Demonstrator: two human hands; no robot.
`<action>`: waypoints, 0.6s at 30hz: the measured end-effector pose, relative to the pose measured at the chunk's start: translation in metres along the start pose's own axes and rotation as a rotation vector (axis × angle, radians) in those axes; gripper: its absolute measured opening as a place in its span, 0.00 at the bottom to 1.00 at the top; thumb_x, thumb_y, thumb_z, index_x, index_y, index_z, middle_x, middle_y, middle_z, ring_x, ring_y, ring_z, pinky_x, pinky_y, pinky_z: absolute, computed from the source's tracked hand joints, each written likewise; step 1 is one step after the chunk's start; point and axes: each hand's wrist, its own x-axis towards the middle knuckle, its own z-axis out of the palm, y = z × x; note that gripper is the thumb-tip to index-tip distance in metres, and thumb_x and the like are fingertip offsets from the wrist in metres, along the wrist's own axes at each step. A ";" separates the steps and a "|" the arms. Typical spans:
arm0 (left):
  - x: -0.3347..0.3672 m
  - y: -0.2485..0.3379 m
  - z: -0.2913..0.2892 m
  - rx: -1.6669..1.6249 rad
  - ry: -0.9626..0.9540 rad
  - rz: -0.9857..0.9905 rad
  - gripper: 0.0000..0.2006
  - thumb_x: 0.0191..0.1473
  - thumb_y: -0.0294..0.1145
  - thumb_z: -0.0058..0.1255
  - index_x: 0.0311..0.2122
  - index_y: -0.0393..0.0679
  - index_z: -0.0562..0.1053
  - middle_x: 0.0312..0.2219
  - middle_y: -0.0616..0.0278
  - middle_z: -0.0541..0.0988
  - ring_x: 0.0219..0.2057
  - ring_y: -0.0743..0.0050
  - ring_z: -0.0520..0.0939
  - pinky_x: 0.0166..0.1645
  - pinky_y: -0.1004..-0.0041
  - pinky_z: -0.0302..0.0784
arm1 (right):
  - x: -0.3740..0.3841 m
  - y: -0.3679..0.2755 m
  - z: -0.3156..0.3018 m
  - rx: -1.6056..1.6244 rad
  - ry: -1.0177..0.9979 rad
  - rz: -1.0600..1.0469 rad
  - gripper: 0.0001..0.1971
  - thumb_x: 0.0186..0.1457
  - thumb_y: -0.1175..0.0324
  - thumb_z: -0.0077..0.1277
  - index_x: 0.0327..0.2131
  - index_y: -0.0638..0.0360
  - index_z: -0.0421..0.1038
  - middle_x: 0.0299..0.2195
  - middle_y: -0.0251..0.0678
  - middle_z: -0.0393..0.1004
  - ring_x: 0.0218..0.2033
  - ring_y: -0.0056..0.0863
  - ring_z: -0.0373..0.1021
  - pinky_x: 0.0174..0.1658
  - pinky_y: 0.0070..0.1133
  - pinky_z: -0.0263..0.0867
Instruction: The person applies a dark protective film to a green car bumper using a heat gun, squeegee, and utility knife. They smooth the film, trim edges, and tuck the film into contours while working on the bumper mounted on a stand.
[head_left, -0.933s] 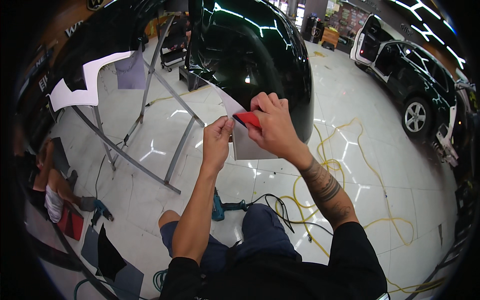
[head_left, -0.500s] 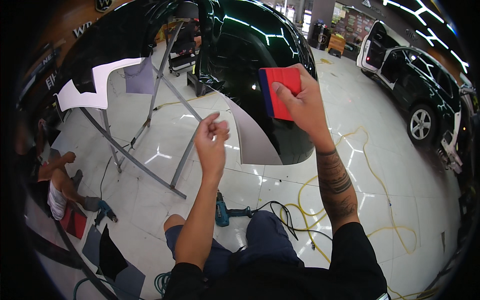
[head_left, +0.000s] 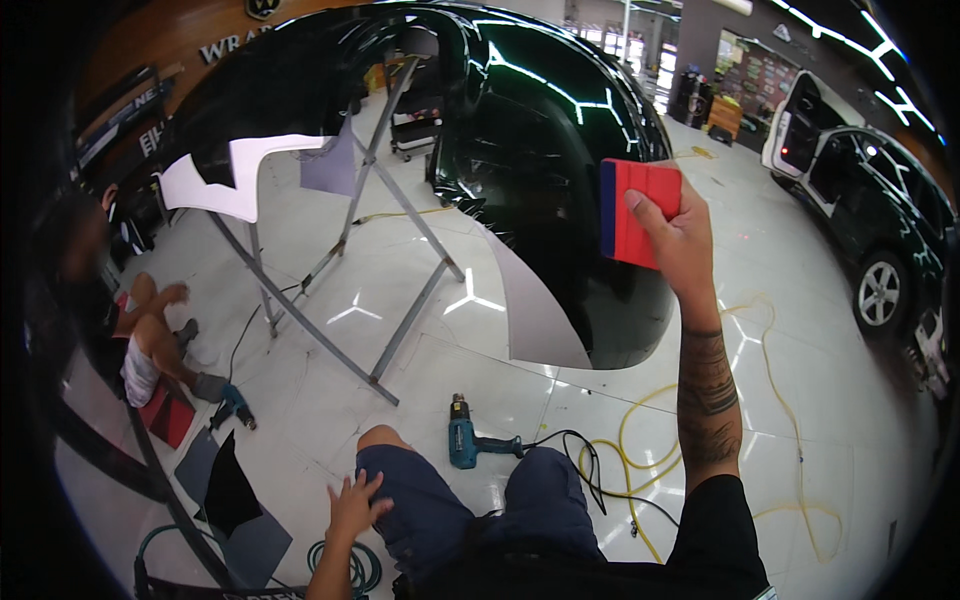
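My right hand (head_left: 680,238) is closed round a red squeegee (head_left: 655,200) with a dark blue edge, held up in front of the right end of a glossy black car bumper (head_left: 550,150). Whether the squeegee touches the bumper, I cannot tell. Pale film (head_left: 535,300) hangs off the bumper's lower edge, and more white film (head_left: 215,185) hangs from its left part. My left hand (head_left: 355,505) has its fingers spread over my thigh and holds nothing. Ahead of my knees a teal heat gun (head_left: 468,440) lies on the floor.
Metal stand legs (head_left: 310,345) hold up the bumper. Yellow hose (head_left: 630,440) and black cord (head_left: 590,450) loop across the floor. At the left a person (head_left: 145,320) sits near a second heat gun (head_left: 232,407) and film scraps (head_left: 235,490). A dark car (head_left: 870,200) stands at the right.
My left hand has dropped from beneath the bumper to my thigh, its fingers spreading. The right hand still grips the squeegee. The view has shifted, so the bumper appears lower and further right.
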 end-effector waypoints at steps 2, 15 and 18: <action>0.034 0.023 -0.039 -0.216 0.071 -0.014 0.17 0.53 0.43 0.51 0.41 0.40 0.77 0.35 0.50 0.80 0.34 0.61 0.81 0.48 0.55 0.68 | 0.006 -0.007 0.006 0.050 -0.013 -0.001 0.10 0.52 0.70 0.55 0.35 0.64 0.69 0.26 0.31 0.71 0.28 0.16 0.68 0.32 0.18 0.65; 0.120 0.302 -0.229 -1.659 0.438 0.386 0.11 0.59 0.31 0.48 0.43 0.36 0.73 0.34 0.62 0.77 0.33 0.79 0.76 0.33 0.78 0.73 | 0.064 -0.003 0.049 -0.002 -0.109 -0.189 0.14 0.49 0.65 0.56 0.34 0.67 0.70 0.25 0.39 0.75 0.24 0.26 0.72 0.31 0.22 0.68; 0.121 0.314 -0.227 -1.717 0.445 0.335 0.10 0.59 0.30 0.48 0.42 0.35 0.74 0.33 0.62 0.77 0.33 0.79 0.76 0.33 0.77 0.74 | 0.064 0.000 0.050 0.022 -0.102 -0.203 0.14 0.49 0.64 0.56 0.33 0.67 0.70 0.25 0.40 0.75 0.24 0.27 0.72 0.31 0.22 0.68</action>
